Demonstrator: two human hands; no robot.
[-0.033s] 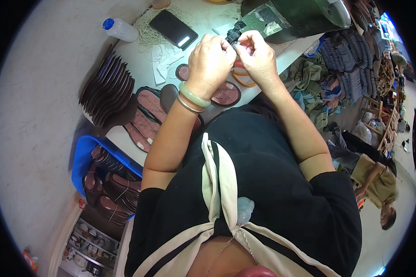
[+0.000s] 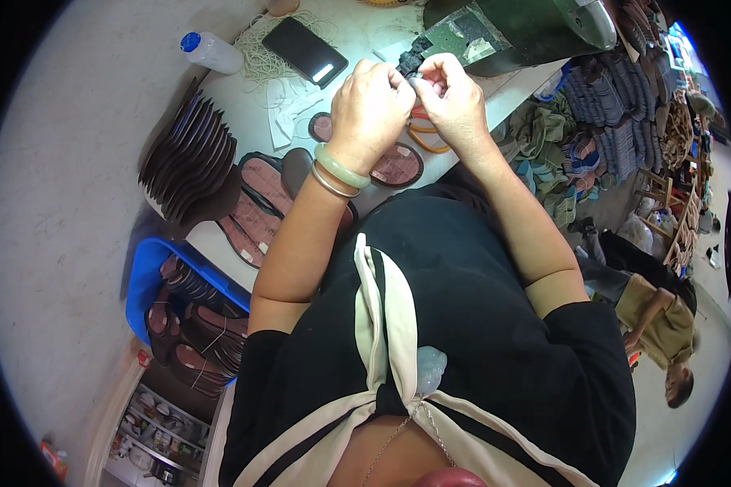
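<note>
left hand [image 2: 372, 105] and right hand [image 2: 455, 105] pinch fingers [image 2: 427, 92] together near the green machine [image 2: 528, 39].

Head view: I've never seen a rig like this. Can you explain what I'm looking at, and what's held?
There is no robot here, only a person's bare hands. The pictures come from a wide fisheye camera on the person's head, looking down, so straight edges bend; picture left is the person's left. The left hand and right hand are close together beside a green machine, fingers curled as if pinching. Anything they hold is too small or hidden to make out. On the table are soles, a phone, string and a bottle. At left, a blue bin holds more soles; another person is at right.
</note>
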